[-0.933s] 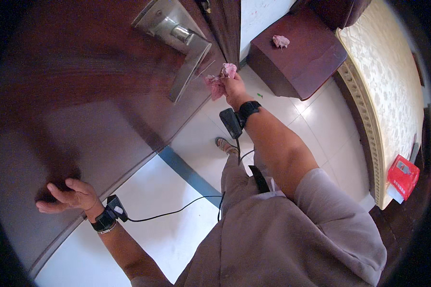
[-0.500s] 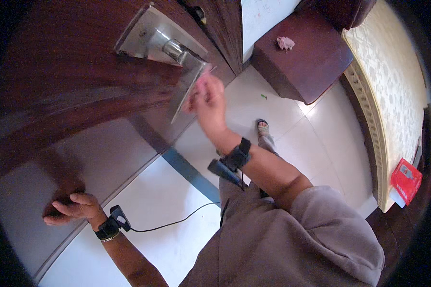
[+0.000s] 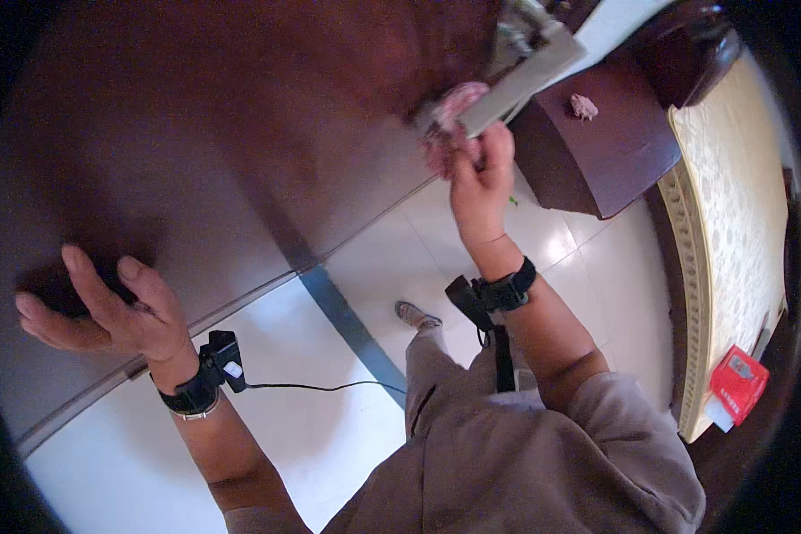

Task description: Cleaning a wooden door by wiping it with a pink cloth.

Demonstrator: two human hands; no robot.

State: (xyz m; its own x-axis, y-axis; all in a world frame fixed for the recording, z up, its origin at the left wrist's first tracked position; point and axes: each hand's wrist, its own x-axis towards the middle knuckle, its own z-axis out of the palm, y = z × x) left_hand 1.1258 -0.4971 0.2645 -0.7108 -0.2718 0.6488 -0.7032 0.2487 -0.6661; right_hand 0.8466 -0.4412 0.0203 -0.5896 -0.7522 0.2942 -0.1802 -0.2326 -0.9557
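A dark brown door (image 3: 231,116) with a glossy surface fills the upper left. Its flat metal lever handle (image 3: 521,84) juts out at the top right of the door. At the lever's free end, my right hand (image 3: 483,191) is closed on a pink cloth (image 3: 461,100), which is bunched around that end and blurred a little. My left hand (image 3: 120,316) is at the door's left part with its fingers spread, holding nothing. Dark reflections lie right beside its fingertips; whether they touch the door I cannot tell.
To the right stands a dark brown wooden seat (image 3: 596,151) with a crumpled pink cloth (image 3: 583,108) on it. Beyond it is a table with a pale patterned top (image 3: 730,214), and a red packet (image 3: 739,387) near its corner. A black cable (image 3: 311,389) runs from my left wrist.
My view has shifted, and the door with its handle has swung. My right hand has moved with the cloth to the lever's free end. The left hand's fingers have spread wider.
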